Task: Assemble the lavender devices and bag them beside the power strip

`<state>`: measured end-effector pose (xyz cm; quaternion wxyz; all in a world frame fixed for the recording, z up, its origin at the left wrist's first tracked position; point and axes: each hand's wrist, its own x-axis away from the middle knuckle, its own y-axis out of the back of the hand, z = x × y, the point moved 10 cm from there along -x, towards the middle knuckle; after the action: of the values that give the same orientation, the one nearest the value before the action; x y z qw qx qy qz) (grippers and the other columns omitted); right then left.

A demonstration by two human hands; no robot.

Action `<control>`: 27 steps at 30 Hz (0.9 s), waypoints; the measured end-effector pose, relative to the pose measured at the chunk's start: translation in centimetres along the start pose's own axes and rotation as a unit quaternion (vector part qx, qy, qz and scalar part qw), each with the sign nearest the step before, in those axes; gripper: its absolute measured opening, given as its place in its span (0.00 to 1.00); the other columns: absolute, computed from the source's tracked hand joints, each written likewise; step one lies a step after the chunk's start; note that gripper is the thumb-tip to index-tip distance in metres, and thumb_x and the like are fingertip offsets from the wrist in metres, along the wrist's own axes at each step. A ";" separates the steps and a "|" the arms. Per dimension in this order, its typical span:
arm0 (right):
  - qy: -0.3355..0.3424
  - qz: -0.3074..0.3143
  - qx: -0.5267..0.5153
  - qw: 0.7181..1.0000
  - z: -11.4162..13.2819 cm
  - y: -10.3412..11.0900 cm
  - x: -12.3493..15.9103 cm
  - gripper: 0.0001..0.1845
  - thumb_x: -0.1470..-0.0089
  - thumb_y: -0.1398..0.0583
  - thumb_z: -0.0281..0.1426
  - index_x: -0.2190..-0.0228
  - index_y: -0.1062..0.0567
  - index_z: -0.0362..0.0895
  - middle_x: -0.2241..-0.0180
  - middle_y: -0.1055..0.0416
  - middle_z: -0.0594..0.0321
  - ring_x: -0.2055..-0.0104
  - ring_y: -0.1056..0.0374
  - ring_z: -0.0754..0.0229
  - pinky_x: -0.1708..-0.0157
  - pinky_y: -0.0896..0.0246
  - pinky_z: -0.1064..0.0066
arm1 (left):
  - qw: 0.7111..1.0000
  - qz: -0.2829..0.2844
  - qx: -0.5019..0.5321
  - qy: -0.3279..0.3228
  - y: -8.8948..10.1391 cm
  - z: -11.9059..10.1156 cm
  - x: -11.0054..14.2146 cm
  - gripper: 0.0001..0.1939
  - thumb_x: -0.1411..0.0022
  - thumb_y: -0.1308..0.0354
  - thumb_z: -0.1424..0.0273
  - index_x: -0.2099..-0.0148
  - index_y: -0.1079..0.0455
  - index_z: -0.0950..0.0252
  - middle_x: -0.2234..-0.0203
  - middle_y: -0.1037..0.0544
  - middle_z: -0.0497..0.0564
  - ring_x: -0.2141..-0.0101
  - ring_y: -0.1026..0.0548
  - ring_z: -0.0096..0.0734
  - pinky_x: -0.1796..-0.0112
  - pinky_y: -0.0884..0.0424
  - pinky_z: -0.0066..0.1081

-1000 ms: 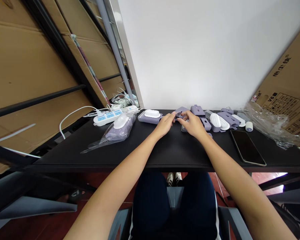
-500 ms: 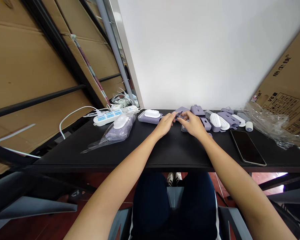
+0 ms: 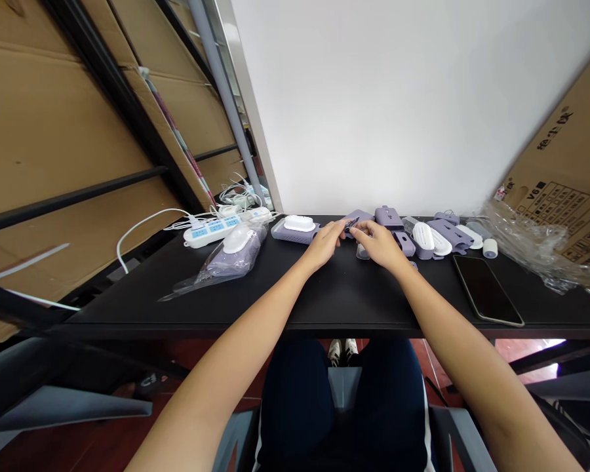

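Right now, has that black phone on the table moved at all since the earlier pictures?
No. The smartphone sits in the same spot and at the same angle as before, judged against the front edge of the black table.

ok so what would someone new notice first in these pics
The eye goes first to the two bare hands, the left hand and right hand, meeting mid-table on the black tabletop around a small dark item. Along the far edge lies a row of lilac plastic parts with white oval pieces. Further left sits a white power strip with blue sockets, and to the right a black smartphone.
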<state>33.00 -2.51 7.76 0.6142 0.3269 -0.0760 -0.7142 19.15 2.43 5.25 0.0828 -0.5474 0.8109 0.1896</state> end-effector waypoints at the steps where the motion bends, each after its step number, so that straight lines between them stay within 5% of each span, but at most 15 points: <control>1: -0.008 0.009 -0.008 1.000 -0.2 -0.2 0.0 0.18 0.39 0.40 0.46 0.60 0.22 0.45 0.68 0.25 0.63 0.66 0.32 0.60 0.64 0.41 0.69 | 1.000 0.002 0.000 -0.001 0.0 -0.1 0.0 0.24 0.26 0.52 0.54 0.47 0.23 0.65 0.67 0.31 0.50 0.71 0.34 0.27 0.79 0.39 0.24; 11: -0.068 0.057 -0.083 0.993 -1.0 -1.4 0.1 0.17 0.35 0.44 0.46 0.62 0.25 0.45 0.68 0.26 0.65 0.79 0.39 0.68 0.78 0.44 0.73 | 1.000 0.005 0.006 0.005 -0.1 -0.5 0.1 0.25 0.27 0.53 0.57 0.43 0.23 0.67 0.66 0.31 0.51 0.71 0.33 0.27 0.80 0.39 0.24; 27: -0.073 0.054 -0.109 0.990 -1.0 -1.4 0.1 0.18 0.36 0.43 0.48 0.65 0.27 0.45 0.70 0.26 0.66 0.81 0.39 0.68 0.80 0.45 0.73 | 1.000 -0.007 0.007 0.009 0.2 -0.4 0.1 0.27 0.29 0.52 0.53 0.45 0.23 0.66 0.65 0.30 0.52 0.71 0.33 0.27 0.79 0.38 0.24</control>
<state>32.45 -1.96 6.26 0.6763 0.2005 -0.0599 -0.7063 18.95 2.27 5.62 0.0810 -0.5539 0.8091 0.1787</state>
